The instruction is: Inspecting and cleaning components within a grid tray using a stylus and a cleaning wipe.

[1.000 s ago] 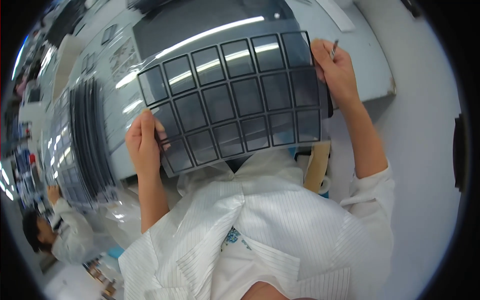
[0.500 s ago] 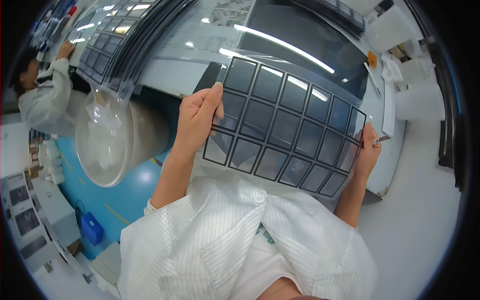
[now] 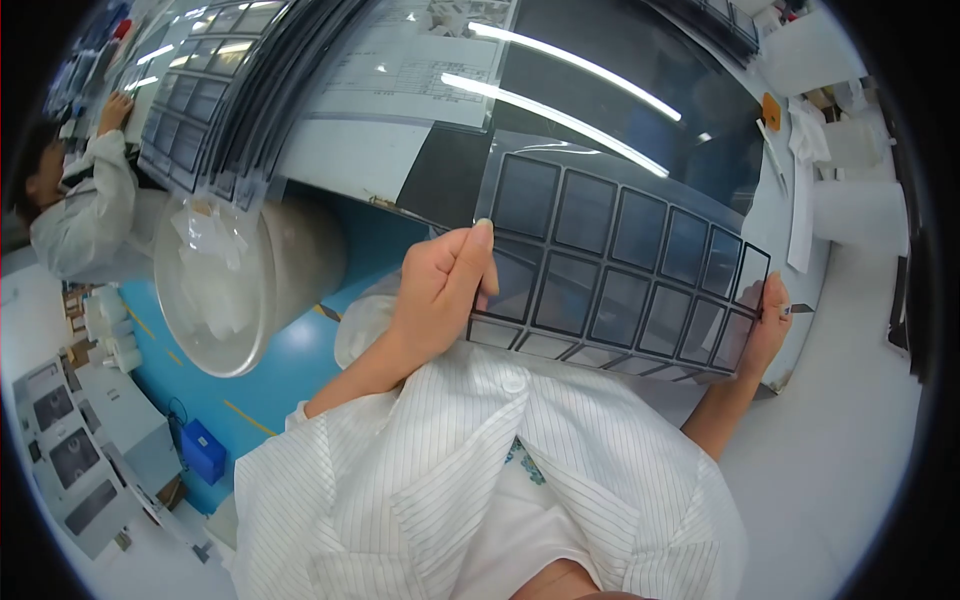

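Directly between the hands [image 3: 437, 290] [image 3: 767, 325], a clear sheet [image 3: 612, 264] of black-framed panes, its opposite edges in their grip.

The person [image 3: 450, 470] here holds a clear sheet [image 3: 625, 265] of black-framed panes between left hand [image 3: 437, 292] and right hand [image 3: 766, 328], a pale bin [image 3: 305, 255] standing off leftward.

Blue floor [image 3: 300, 360], yellow line [image 3: 248, 417], pale table [image 3: 335, 158]
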Motion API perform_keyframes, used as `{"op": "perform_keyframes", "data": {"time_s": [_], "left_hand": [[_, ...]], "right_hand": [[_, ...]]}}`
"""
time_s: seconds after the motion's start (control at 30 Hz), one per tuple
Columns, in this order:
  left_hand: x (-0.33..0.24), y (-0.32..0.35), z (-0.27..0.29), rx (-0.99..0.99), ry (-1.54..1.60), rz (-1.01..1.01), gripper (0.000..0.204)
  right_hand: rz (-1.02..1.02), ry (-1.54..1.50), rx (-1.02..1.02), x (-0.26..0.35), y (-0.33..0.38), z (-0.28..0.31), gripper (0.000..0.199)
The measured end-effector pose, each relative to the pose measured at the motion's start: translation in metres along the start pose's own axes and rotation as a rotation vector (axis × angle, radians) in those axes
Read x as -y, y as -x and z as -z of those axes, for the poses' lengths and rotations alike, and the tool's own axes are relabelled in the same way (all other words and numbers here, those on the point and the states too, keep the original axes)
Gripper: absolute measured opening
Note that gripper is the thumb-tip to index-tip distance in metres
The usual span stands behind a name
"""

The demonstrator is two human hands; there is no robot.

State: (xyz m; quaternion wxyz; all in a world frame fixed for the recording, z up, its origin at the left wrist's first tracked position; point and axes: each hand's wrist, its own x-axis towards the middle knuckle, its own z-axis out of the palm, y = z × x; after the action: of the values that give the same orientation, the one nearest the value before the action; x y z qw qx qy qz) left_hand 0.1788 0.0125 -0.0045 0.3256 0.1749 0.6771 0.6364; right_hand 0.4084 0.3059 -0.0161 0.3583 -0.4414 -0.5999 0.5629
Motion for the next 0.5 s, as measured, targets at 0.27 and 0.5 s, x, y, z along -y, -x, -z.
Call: {"op": "perform_keyframes", "data": {"time_s": [0.27, 0.5], "left_hand": [[-0.001, -0.016, 0.005, 0.132, 0.063, 0.074, 0.044], [-0.005, -0.018, 0.01, 0.111, 0.038, 0.167, 0.047]], "right_hand": [[-0.076, -0.113, -0.086, 0.005, 0.013, -0.004, 0.02], [-0.091, -0.047, -0.158, 0.004, 0.016, -0.008, 0.017]]}}
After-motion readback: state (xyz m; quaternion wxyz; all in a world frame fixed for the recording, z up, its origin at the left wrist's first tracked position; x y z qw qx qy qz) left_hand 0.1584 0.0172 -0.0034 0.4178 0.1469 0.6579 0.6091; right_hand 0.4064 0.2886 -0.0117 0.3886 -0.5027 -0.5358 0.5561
